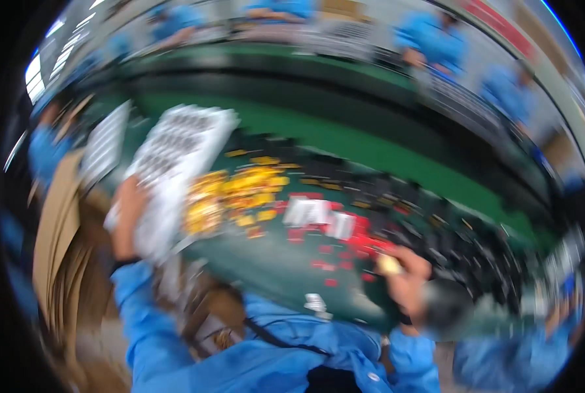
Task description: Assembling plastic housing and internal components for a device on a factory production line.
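My left hand [131, 204] is at the left edge of a white tray [204, 147], its fingers curled on the rim. Rows of small dark parts fill the tray, which slants over the near table edge. At the right, my right hand [407, 278] is closed with a small pale yellow piece [389, 264] at its fingertips, just beside a scatter of red pieces [364, 243]. Between the hands lie a heap of yellow packets [240, 190] and several white blocks [315, 211] among the red pieces. Motion blur hides fine detail.
Many black parts [436, 229] spread along the far and right side of the green table [253, 252]. Another white tray [106, 144] and brown cardboard sheets [60, 229] stand at the left. A white scrap [315, 304] lies by the near edge. Blue-clad people work around.
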`<state>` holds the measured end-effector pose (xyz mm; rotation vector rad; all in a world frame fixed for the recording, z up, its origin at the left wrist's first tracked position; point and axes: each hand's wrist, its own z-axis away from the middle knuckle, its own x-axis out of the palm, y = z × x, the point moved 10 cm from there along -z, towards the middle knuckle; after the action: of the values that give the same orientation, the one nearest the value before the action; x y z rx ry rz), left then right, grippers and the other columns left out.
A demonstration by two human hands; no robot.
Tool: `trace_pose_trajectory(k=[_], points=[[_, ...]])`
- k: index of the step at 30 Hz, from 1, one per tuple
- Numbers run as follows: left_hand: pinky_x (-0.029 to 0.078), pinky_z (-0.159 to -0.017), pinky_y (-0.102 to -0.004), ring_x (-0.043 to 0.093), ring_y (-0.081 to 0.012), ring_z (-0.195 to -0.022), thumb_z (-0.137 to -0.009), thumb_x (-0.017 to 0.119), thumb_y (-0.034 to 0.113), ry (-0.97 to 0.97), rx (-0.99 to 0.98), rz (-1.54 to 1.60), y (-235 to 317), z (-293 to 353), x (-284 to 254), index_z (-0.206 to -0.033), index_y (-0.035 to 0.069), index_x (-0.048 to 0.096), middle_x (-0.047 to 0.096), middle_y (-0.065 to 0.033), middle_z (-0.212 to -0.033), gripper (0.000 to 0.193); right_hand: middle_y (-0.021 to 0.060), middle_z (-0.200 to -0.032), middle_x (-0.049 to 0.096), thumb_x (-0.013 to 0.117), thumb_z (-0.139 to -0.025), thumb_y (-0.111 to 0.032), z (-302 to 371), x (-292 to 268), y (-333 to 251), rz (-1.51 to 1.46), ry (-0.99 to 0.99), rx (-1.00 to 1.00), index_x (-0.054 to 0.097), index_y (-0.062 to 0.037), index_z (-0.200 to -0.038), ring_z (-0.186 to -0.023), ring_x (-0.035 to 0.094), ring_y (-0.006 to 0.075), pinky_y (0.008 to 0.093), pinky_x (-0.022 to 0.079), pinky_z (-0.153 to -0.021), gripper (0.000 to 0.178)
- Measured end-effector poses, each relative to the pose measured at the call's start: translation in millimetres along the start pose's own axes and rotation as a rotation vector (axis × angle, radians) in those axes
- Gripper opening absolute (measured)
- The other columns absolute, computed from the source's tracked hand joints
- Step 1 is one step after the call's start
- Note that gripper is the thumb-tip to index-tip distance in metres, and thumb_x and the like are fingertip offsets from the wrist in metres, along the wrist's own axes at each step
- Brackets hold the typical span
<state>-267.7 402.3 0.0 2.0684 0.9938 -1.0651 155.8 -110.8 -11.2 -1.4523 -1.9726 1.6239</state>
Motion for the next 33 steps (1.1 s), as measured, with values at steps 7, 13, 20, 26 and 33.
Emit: trace_pose_trajectory(k=[7, 13, 20, 26, 33], points=[[0.045, -0.075, -0.0498, 0.058, -0.0404, -0.08, -0.076, 0.057, 0.007, 0.101, 0.28, -0.037, -157, -38, 84, -0.094, -0.004, 0.053, 0.057, -0.0219, -0.081, 0.022, 0.0136, -0.08, 0.062, 0.067, -0.083, -0.006, -5, 1, -14, 0.001, 0.002, -0.262, 0.06, -0.0011, -0.094, -0.071, 0.066, 0.0306, 0.0388, 0.05, -0.06, 0.014], [0.046, -0.075, -0.0472, 0.059, -0.0365, -0.081, -0.074, 0.066, 0.02, -0.192, 0.118, -0.305, -80, -35, 82, -0.097, -0.003, 0.056, 0.06, -0.0187, -0.084, 0.035, 0.0167, -0.076, 0.057, 0.064, -0.077, -0.007, 5, -18, -1, -0.012, 0.063, -0.172, 0.053, -0.001, -0.087, -0.071, 0.059, 0.0407, 0.048, 0.045, -0.06, 0.016], [0.047, -0.074, -0.0442, 0.06, -0.0318, -0.081, -0.071, 0.077, 0.036, -0.288, 0.119, -0.448, -62, -36, 68, -0.101, -0.002, 0.058, 0.062, -0.0149, -0.087, 0.052, 0.0162, -0.077, 0.056, 0.064, -0.079, -0.006, 11, -8, -16, 0.094, 0.095, -0.344, 0.055, 0.0021, -0.098, -0.067, 0.059, 0.0375, 0.0455, 0.046, -0.056, 0.023], [0.05, -0.081, -0.0472, 0.063, -0.0378, -0.089, -0.057, 0.079, 0.034, -0.274, -0.002, -0.435, -108, -54, 83, -0.109, -0.001, 0.058, 0.065, -0.0201, -0.098, 0.066, 0.0174, -0.075, 0.056, 0.063, -0.076, -0.006, 3, -14, -14, 0.045, 0.108, -0.323, 0.053, 0.0014, -0.091, -0.068, 0.059, 0.0389, 0.0473, 0.046, -0.057, 0.019], [0.046, -0.073, -0.0488, 0.059, -0.038, -0.077, -0.073, 0.06, 0.01, -0.14, -0.05, 0.056, -84, -30, 41, -0.094, -0.005, 0.054, 0.058, -0.0204, -0.08, 0.027, 0.0122, -0.08, 0.062, 0.066, -0.083, -0.005, 33, -56, -26, -0.304, 0.157, -0.169, 0.062, -0.0011, -0.094, -0.071, 0.065, 0.0298, 0.0371, 0.051, -0.063, 0.013]])
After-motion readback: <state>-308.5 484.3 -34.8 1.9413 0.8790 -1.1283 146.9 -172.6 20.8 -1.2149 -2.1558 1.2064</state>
